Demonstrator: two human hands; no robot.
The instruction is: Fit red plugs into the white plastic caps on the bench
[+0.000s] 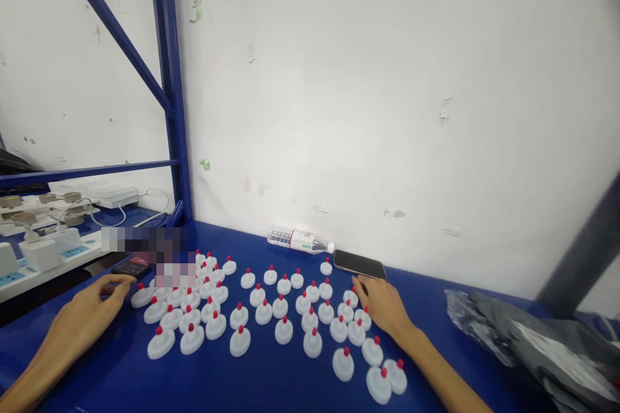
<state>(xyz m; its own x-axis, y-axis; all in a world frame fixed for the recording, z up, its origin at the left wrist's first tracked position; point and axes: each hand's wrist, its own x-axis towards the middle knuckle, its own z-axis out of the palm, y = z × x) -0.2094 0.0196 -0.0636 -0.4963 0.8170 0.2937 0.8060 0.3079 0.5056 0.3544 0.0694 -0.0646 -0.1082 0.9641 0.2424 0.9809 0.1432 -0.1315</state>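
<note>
Many small white round caps with red tips (283,331) are spread over the blue table. My left hand (92,303) lies at the left end of the spread, palm down, thumb and forefinger apart with nothing visible between them. Its fingertips are close to a cap (142,297); whether they touch it I cannot tell. On the right side, my right hand (385,306) rests with its fingers loosely extended and slightly bent, beside another cap (350,299) and just in front of a dark-screened phone (359,264). Contact with that cap is unclear.
A clear plastic bottle (301,241) lies by the white wall. Grey plastic bags (547,348) lie at the right. White power strips (62,255) with plugs and cables stand at the left, near a flat black object (130,268) and a blue metal frame (177,110). One patch is pixelated.
</note>
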